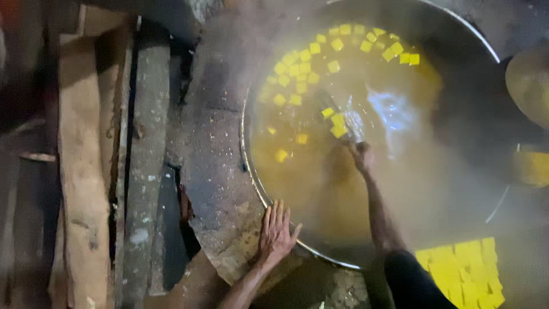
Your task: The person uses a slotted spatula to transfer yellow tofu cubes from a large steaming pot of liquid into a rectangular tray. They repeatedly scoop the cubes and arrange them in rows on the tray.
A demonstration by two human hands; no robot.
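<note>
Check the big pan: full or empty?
Full, not brimming. The big pan holds steaming yellowish liquid with yellow cubes floating at its far side.

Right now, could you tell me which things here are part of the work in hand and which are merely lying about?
In use:
- big metal pan of steaming yellow liquid
- yellow cubes floating in it
- stirring tool, held by the right hand
- left hand, braced by the pan's rim
- stacked yellow cubes beside the pan

Lying about:
- wooden planks
- round lid-like disc
</note>
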